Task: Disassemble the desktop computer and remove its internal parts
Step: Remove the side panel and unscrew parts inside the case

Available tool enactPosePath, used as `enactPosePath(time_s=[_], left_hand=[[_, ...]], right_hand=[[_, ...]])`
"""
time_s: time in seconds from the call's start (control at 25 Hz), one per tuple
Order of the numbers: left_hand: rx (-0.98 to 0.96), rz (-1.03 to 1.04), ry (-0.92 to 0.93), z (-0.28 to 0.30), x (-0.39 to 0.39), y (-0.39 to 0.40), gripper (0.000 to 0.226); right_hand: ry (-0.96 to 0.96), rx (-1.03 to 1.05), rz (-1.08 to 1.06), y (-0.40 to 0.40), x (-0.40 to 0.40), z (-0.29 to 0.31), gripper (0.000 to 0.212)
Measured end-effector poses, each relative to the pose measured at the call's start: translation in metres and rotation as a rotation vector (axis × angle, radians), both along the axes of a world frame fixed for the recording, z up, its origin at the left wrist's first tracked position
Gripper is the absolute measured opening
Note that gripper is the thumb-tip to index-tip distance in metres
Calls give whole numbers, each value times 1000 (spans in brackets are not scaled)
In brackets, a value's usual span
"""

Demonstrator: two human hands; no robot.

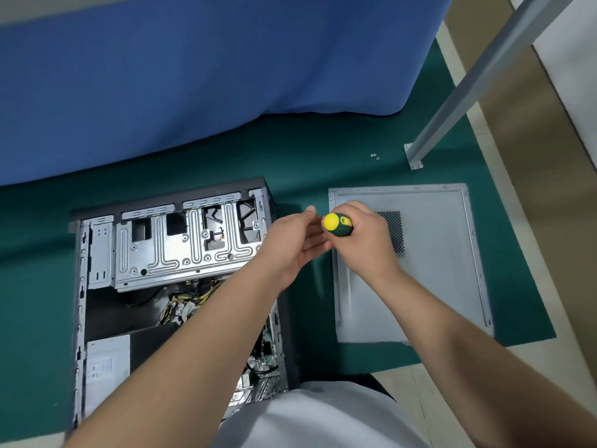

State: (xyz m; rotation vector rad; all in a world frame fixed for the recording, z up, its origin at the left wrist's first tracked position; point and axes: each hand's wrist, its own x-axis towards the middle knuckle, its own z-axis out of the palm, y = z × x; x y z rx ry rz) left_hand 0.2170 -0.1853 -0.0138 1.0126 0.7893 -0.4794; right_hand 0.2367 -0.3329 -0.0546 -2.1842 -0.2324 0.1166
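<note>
An open desktop computer case [97,253] lies on its side on the green mat, showing a silver drive cage [181,240], yellow and black cables [184,302] and a power supply [106,360]. My right hand [365,240] grips a screwdriver [338,224] with a green and yellow handle, held between the case and the removed side panel [436,270]. My left hand [297,244] is beside it, palm turned toward the handle, fingers straight and touching the tool's lower part. The screwdriver's shaft is hidden by the hands.
The grey side panel lies flat on the green mat [307,156] to the right of the case. Small loose screws [374,156] sit near a grey metal post's foot [415,156]. A blue cloth [193,85] hangs behind. Tan floor lies at right.
</note>
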Motion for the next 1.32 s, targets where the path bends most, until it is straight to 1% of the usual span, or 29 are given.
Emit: enactPosePath(time_s=[0.08, 0.12, 0.16, 0.24, 0.28, 0.32, 0.36, 0.4, 0.44, 0.48, 0.6, 0.72, 0.92, 1.04, 1.12, 1.32], left_hand=[[102, -77, -31, -5, 10, 0, 22], [216, -127, -75, -8, 16, 2, 18], [398, -204, -164, -12, 23, 9, 13], [912, -410, -427, -21, 37, 31, 11], [1159, -503, -553, -26, 46, 44, 14], [1342, -592, -619, -34, 55, 57, 19], [1470, -681, -608, -41, 61, 68, 25], [1551, -757, -543, -46, 64, 75, 31], [1595, -805, -469, -52, 65, 79, 36], [1622, -810, -436, -57, 64, 81, 38], [1675, -734, -460, -67, 61, 78, 36], [1693, -705, -459, -69, 64, 79, 32], [1707, -668, -483, -72, 62, 79, 31], [1707, -661, -482, -72, 62, 78, 31], [1717, -660, -486, -74, 61, 79, 32], [1714, -682, -481, -74, 63, 80, 36]], right_hand=[[5, -3, 22, -2, 10, -5, 8], [36, 9, 8, -4, 17, -9, 7], [88, 24, -38, -8, 25, -12, 9], [209, 27, -179, -20, 49, -22, 22], [255, 4, -236, -28, 65, -28, 28], [284, -39, -268, -36, 83, -35, 29], [304, -94, -280, -43, 101, -41, 27], [321, -150, -287, -48, 119, -48, 24], [341, -198, -301, -52, 137, -54, 23], [361, -241, -316, -54, 153, -60, 23], [399, -411, -317, -53, 189, -81, 18], [375, -588, -269, -47, 208, -99, 17], [329, -622, -275, -39, 210, -115, 11], [323, -604, -275, -39, 207, -111, 11], [292, -530, -283, -41, 201, -102, 17], [241, -119, -411, -56, 158, -50, 38]])
